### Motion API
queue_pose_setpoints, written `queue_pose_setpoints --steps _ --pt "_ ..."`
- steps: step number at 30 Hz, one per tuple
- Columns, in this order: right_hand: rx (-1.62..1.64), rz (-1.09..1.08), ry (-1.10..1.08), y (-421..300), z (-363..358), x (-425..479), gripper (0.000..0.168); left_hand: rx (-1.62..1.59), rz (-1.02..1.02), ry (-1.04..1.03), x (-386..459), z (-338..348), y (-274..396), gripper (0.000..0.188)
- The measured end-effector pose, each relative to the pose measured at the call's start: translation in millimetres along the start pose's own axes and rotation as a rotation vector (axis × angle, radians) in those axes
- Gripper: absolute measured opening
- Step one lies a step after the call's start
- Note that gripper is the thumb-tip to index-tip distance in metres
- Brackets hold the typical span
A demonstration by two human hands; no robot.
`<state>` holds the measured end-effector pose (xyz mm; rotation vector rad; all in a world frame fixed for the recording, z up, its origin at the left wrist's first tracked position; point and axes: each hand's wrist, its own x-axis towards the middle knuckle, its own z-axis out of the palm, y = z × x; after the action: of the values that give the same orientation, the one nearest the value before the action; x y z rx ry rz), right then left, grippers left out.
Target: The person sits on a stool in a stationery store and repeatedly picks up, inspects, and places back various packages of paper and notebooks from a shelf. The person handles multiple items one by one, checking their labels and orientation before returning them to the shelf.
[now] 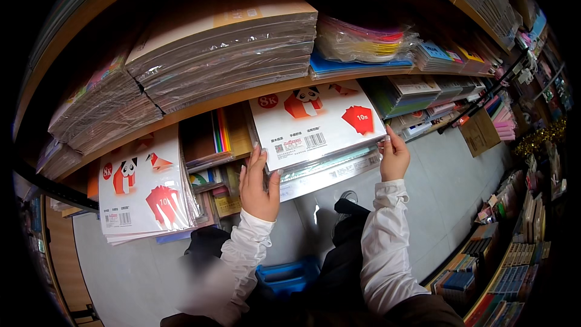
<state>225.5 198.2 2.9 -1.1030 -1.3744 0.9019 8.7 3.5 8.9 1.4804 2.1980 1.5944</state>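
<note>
A white pack of craft paper (313, 122) with a red panda print, writing and a barcode lies on a stack on the lower shelf, its back edge under the shelf above. My left hand (260, 186) rests against its left front corner, fingers spread and thumb along the front edge. At the right front corner, the curled fingers and thumb of my right hand (393, 154) pinch the pack's edge. Below it, more packs in clear wrap (331, 172) jut out. A matching stack of panda-print packs (140, 186) lies to my left, apart from my hands.
Thick wrapped paper stacks (227, 50) and a bag of coloured round sheets (363, 41) fill the shelf above; its wooden edge (218, 97) overhangs. Coloured paper (221, 131) sits between the panda stacks. A blue plastic stool or crate (288, 277) stands below me. Bookshelves (513, 272) line the right.
</note>
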Motion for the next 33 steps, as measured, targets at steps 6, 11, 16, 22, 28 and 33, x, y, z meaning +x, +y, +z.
queue_pose_setpoints --steps 6,11,16,22,28,33 --pt "0.007 -0.045 0.016 4 0 -1 0.025 0.008 0.026 0.016 0 1 -2 0.04" --pt "0.031 -0.023 0.013 2 0 -1 0.025 0.013 0.028 0.024 -1 2 -3 0.04" --pt "0.032 0.021 0.002 -5 1 -4 0.023 0.047 0.017 0.013 -1 1 -1 0.041" --pt "0.156 0.106 0.016 4 0 4 0.024 0.044 0.025 0.01 -1 1 1 0.042" --pt "0.214 0.09 0.032 -1 7 1 0.024 0.084 0.017 -0.027 -1 -3 -1 0.042" --pt "0.125 0.124 0.048 -3 11 0 0.022 0.114 0.033 -0.012 -2 -3 -3 0.043"
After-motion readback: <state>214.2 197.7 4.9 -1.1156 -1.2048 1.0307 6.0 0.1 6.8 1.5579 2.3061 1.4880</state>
